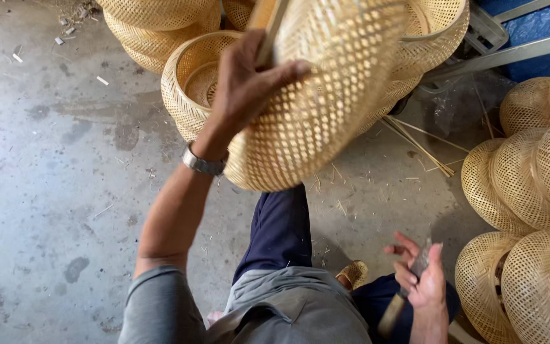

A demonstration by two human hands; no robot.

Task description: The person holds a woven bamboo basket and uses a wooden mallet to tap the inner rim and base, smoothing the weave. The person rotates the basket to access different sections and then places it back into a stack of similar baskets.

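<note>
My left hand (246, 83) is raised high and grips the rim of a woven bamboo basket (326, 95), holding it tilted in the air over my lap. A metal watch sits on that wrist. My right hand (418, 277) is low at the right, near my knee, closed around a knife with a wooden handle (393, 312) and a dark blade pointing up. I sit on the concrete floor (52, 165) in dark blue trousers.
More woven baskets are stacked at the top (160, 25) and behind the held one (192, 83). Another pile of baskets (529, 191) fills the right side. Bamboo strips (421, 143) and shavings lie on the floor. A metal frame with blue tarp (523, 38) stands top right.
</note>
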